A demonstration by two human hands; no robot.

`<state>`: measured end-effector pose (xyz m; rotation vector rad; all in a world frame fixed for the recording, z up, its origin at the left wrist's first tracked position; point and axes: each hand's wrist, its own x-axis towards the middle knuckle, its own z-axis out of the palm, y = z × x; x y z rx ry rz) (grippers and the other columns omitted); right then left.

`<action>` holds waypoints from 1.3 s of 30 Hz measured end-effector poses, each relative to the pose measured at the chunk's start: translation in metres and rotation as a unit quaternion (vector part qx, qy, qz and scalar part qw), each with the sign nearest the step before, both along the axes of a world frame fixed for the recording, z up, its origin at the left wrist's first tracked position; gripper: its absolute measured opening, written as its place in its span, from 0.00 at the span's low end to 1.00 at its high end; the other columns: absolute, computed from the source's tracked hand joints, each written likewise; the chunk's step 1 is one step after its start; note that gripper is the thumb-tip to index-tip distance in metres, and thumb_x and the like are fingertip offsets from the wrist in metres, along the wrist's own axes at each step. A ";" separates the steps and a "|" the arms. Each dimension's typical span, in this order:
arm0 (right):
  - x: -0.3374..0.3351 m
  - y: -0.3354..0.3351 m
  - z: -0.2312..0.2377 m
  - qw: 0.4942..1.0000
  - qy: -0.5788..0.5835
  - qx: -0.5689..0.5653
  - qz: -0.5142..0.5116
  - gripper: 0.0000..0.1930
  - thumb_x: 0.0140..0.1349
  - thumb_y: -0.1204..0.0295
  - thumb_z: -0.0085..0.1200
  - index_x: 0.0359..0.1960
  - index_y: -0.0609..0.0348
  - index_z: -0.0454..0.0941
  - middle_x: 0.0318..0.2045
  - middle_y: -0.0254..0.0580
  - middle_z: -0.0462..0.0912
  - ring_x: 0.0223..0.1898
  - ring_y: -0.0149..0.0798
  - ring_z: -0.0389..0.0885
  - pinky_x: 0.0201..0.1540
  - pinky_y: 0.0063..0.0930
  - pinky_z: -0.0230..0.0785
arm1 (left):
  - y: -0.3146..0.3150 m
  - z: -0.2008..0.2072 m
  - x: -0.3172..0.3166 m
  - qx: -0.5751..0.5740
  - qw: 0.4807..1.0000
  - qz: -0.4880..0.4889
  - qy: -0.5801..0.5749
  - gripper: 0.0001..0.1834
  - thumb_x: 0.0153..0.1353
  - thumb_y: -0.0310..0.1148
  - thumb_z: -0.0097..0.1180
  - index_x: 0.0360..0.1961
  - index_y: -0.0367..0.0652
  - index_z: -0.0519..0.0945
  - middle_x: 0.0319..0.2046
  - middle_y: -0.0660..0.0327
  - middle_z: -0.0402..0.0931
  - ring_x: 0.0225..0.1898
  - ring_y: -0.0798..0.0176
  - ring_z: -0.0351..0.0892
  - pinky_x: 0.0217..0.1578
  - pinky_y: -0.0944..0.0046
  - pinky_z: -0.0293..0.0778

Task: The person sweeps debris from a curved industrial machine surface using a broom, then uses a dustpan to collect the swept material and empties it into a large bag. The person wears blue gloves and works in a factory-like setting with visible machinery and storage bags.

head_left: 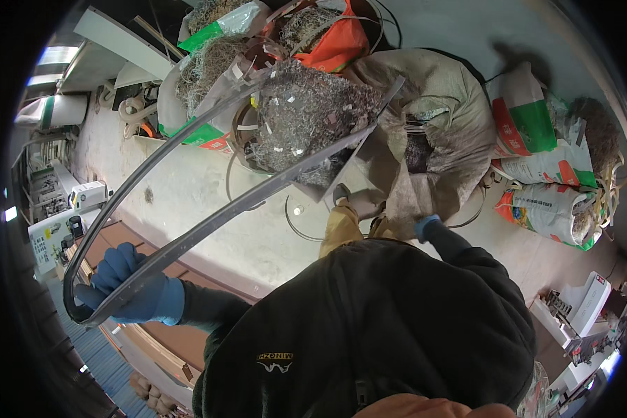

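Note:
My left hand [136, 289], in a blue glove, is closed round the bent end of a long dark grey U-shaped bar [209, 233]. Both arms of the bar reach away to the upper right, over a heap of curly metal shavings [313, 115]. One arm meets a flat grey edge beside the heap. At the near edge of a large beige woven sack [432, 177] is my right hand [428, 226], also gloved in blue. Its fingers are partly hidden but appear closed on the cloth. Dark material shows in the sack's mouth.
Several white, green and red bags [526, 125] of scrap stand at the right. An orange bag [338, 42] and more wiry scrap [212, 76] lie at the back. Brown panels [219, 275] sit below my left arm. Machinery [578, 313] stands at the lower right.

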<state>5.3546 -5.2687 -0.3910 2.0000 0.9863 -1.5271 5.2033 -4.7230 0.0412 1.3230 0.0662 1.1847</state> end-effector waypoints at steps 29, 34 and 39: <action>0.053 -0.080 -0.003 0.961 -0.038 0.109 -0.252 0.18 0.60 0.61 0.53 0.46 0.47 0.91 0.56 0.48 0.87 0.59 0.52 0.84 0.62 0.49 0.74 | 0.002 0.026 0.063 -0.016 0.978 -0.200 -0.061 0.29 0.80 0.48 0.40 0.17 0.52 0.60 0.15 0.68 0.55 0.19 0.68 0.55 0.30 0.56 0.66; 0.152 -0.038 0.036 0.850 -0.330 0.192 -0.363 0.19 0.61 0.57 0.56 0.45 0.54 0.89 0.44 0.54 0.89 0.48 0.56 0.88 0.50 0.52 0.79 | 0.014 0.032 0.053 0.034 0.990 -0.104 -0.091 0.17 0.78 0.40 0.46 0.36 0.36 0.67 0.20 0.59 0.64 0.20 0.63 0.67 0.30 0.48 0.84; 0.169 0.053 0.011 0.738 -0.574 0.144 -0.325 0.13 0.66 0.61 0.55 0.44 0.49 0.88 0.42 0.48 0.88 0.43 0.49 0.88 0.45 0.48 0.75 | -0.013 0.030 0.072 0.105 0.977 -0.119 -0.139 0.21 0.75 0.27 0.50 0.62 0.27 0.60 0.22 0.51 0.70 0.23 0.55 0.77 0.26 0.52 0.88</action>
